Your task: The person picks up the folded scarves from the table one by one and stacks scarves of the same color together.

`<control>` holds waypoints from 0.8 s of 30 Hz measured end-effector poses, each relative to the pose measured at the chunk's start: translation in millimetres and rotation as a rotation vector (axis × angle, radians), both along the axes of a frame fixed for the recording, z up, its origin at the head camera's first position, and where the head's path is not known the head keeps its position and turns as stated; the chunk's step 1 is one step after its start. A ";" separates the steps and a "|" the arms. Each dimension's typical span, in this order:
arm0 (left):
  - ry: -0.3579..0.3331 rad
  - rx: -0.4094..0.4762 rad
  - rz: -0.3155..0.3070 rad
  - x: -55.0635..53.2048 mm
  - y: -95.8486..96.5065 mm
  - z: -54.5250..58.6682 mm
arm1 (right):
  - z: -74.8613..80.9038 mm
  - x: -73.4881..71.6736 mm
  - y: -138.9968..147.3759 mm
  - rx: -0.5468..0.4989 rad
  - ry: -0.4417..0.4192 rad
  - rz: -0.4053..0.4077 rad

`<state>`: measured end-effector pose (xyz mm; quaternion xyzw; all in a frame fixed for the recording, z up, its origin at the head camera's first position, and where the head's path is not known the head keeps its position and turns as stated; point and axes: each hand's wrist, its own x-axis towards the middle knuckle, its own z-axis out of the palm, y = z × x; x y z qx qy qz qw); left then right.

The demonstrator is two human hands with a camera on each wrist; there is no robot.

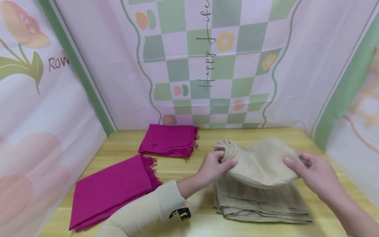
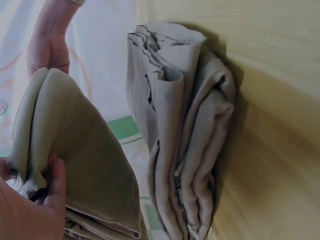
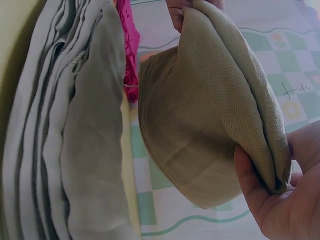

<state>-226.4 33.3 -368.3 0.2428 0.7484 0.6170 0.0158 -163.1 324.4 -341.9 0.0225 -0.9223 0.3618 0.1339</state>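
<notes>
Both hands hold a folded beige cloth (image 1: 263, 161) in the air over a second folded beige cloth (image 1: 260, 207) that lies on the table in layers. My left hand (image 1: 213, 167) pinches the bundled left end, thumb on the near side. At the right end, my right hand (image 1: 318, 174) grips the edge between thumb and fingers. In the left wrist view the held cloth (image 2: 90, 145) sags between the hands, beside the layered cloth (image 2: 175, 125). The right wrist view shows its doubled edge (image 3: 250, 95) between the right thumb and fingers.
Two folded magenta scarves with fringed ends lie to the left, one nearer (image 1: 112, 191) and one at the back (image 1: 167, 140). The wooden table (image 1: 251, 133) meets patterned cloth walls at the back and both sides. A black strap (image 1: 180, 214) shows beside the left sleeve.
</notes>
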 end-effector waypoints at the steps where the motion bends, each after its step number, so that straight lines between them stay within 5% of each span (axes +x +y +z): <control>1: -0.005 0.000 -0.001 0.7 0.1 -0.9 | -1.0 0.6 0.3 0.006 -0.007 -0.005; 24: -0.084 -0.029 -0.058 13.8 4.1 -20.7 | -27.1 15.3 8.1 0.012 -0.062 -0.073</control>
